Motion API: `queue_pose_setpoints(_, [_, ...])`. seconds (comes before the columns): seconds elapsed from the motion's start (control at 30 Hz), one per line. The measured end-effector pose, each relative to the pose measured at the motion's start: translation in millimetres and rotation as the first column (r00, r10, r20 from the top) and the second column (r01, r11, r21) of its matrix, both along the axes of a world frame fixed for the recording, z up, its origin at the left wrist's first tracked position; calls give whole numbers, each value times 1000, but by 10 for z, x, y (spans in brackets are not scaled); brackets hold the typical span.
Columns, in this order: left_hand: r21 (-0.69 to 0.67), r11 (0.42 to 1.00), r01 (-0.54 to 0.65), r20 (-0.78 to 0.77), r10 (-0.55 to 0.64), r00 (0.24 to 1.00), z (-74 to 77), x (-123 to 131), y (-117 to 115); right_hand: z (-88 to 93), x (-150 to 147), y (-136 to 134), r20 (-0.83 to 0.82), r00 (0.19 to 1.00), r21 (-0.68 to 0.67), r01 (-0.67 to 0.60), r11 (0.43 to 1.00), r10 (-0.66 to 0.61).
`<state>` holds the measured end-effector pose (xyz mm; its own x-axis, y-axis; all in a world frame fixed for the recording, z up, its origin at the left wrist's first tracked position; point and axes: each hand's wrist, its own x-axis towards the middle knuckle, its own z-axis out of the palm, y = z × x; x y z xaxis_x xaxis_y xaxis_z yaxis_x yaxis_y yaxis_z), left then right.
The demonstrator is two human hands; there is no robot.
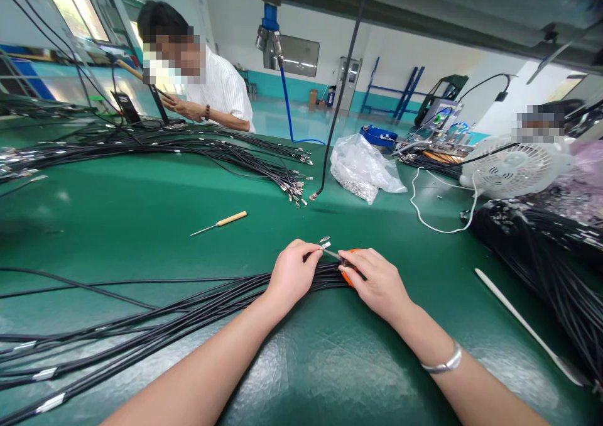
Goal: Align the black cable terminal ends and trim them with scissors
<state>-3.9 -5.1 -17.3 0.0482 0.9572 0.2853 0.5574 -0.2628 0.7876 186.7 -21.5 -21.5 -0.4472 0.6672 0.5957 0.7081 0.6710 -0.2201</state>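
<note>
My left hand is closed in a pinch on a small silvery metal connector. Opposite it, my right hand grips an orange-handled tool, mostly covered by the fingers. A thin grey metal piece spans the gap between both hands; whether it belongs to the tool I cannot tell. A bundle of black cables runs beneath the hands and off to the left, with white labels near the lower left. Beyond my left hand lies an awl with a wooden handle.
More black cables with metal ends stretch across the far side of the green table. A clear plastic bag of metal parts, a white fan, a pale stick and a cable pile lie rightward. A co-worker works opposite.
</note>
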Motion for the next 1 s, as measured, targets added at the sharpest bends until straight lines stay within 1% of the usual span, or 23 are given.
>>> queue_pose_setpoints(0.1, [10, 1000, 6, -17, -6, 1000, 12, 1, -7, 17, -14, -5, -47, 998, 3, 43, 999, -42])
queue_pose_setpoints(0.23, [1, 1000, 6, -37, -6, 999, 32, 7, -22, 2, -10, 16, 33, 996, -9, 80, 997, -79])
queue_pose_setpoints(0.3, [-6, 1000, -4, -39, 4, 999, 32, 9, -26, -5, 8, 34, 36, 990, 17, 136, 991, -137])
queue_pose_setpoints(0.37, [-9, 1000, -10, -35, 10, 999, 26, 11, -24, -6, 22, 43, 5, 983, 48, 184, 982, -184])
queue_pose_setpoints(0.4, [-6, 1000, -8, -34, 8, 999, 22, 12, -22, -6, 24, 42, -1, 983, 51, 183, 982, -184])
queue_pose_setpoints(0.5, [7, 1000, 7, -35, -7, 999, 13, 13, -17, -1, 17, 29, 38, 991, 21, 129, 991, -130])
queue_pose_setpoints(0.57, [12, 1000, 5, -31, -4, 1000, 12, 12, -15, 11, 22, 22, 44, 987, 20, 154, 988, -155])
queue_pose_setpoints(0.63, [10, 1000, -4, -24, 4, 1000, 13, 8, -13, 28, 36, 14, 16, 980, 32, 197, 980, -198])
queue_pose_setpoints(0.67, [8, 1000, -7, -22, 7, 1000, 13, 6, -13, 34, 41, 7, 5, 981, 29, 196, 980, -196])
queue_pose_setpoints(0.77, [5, 1000, -4, -5, 4, 1000, 12, 0, -8, 33, 23, -29, 24, 993, -16, 116, 993, -115])
queue_pose_setpoints(0.83, [4, 1000, -5, 7, 5, 1000, 12, 0, -4, 16, -9, -47, 45, 996, -41, 84, 996, -82])
queue_pose_setpoints(1.0, [-2, 1000, -8, -1, 8, 1000, 12, 9, -3, -27, -44, -39, 53, 995, -20, 90, 996, -89])
